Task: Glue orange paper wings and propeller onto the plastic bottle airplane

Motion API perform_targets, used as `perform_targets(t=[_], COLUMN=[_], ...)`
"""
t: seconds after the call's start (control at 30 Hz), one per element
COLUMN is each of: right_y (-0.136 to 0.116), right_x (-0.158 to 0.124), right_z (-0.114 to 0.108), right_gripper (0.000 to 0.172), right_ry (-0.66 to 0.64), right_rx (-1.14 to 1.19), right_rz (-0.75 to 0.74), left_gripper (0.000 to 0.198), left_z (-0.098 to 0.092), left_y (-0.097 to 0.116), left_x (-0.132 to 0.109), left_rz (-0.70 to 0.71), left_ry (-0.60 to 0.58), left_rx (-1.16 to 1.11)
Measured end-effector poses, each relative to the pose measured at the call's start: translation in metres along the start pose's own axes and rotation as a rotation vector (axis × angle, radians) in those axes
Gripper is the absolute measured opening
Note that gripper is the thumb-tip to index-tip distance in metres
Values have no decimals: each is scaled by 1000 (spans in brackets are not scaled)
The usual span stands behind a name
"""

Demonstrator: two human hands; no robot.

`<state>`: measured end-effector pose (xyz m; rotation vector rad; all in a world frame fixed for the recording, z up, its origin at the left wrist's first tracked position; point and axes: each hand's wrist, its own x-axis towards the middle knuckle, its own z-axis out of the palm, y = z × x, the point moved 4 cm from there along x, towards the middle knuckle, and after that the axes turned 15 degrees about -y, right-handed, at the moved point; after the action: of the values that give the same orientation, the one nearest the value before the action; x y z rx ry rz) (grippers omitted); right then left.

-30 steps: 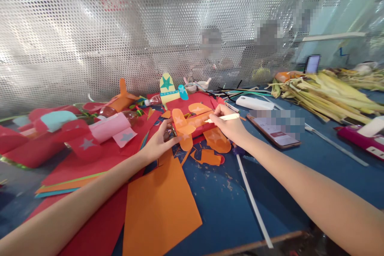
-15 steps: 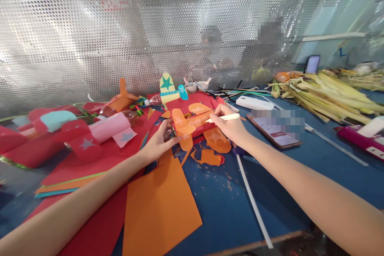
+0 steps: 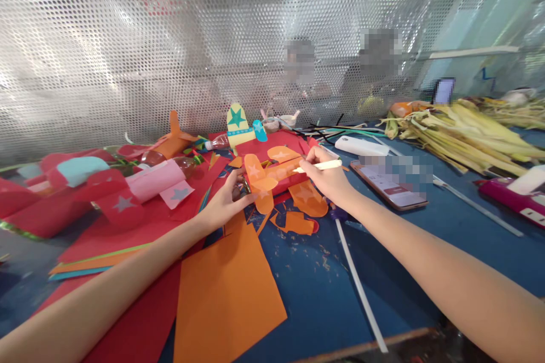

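My right hand (image 3: 330, 176) is closed around a pale cream marker (image 3: 326, 165), its tip pointing left at the body of an orange paper airplane (image 3: 261, 184). White stars and light dots decorate the plane. At the tail end, my left hand (image 3: 227, 204) grips it between thumb and fingers; part of that grip is hidden behind the paper. Orange paper scraps (image 3: 298, 222) lie just below the plane on the blue table (image 3: 306, 295). A large orange sheet (image 3: 230, 289) rests nearer to me, below my left wrist.
Left are red paper sheets (image 3: 102, 238) and a red plane piece with a star (image 3: 121, 201). A plastic bottle (image 3: 219, 142) and a yellow-green star craft (image 3: 237, 119) stand behind. Right are a phone (image 3: 387, 184), a white glue-gun stick-like rod (image 3: 361, 289) and dried husks (image 3: 472, 130).
The marker and my right hand have shifted very slightly to the right. My left hand stays on the plane's tail.
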<state>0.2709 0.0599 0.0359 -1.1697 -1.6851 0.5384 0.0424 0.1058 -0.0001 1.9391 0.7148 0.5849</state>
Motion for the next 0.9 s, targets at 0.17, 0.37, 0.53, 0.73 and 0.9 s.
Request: perform_targets(t=[0.17,0.37,0.53,0.73,0.9], right_y=[0,-1,-1,1,0], right_x=[1,0,0,1,0], right_z=[0,0,1,1,0], right_gripper=[22,22,23,24,24], right_ry=[-10,-2,-2,0,13], right_rx=[3,-4,2,-8,-15], right_rz=[10,7,1,-1,-5], left_gripper=[59,59,59,61,61], left_z=[-1,-1,-1,-1,-1], left_y=[-2,-3,-3,-1,0], left_x=[0,0,1,0,0], left_rz=[5,14,11,1,5], left_ry=[2,3,3,7,7], left_rx=[-3,-5,-6,1,-3])
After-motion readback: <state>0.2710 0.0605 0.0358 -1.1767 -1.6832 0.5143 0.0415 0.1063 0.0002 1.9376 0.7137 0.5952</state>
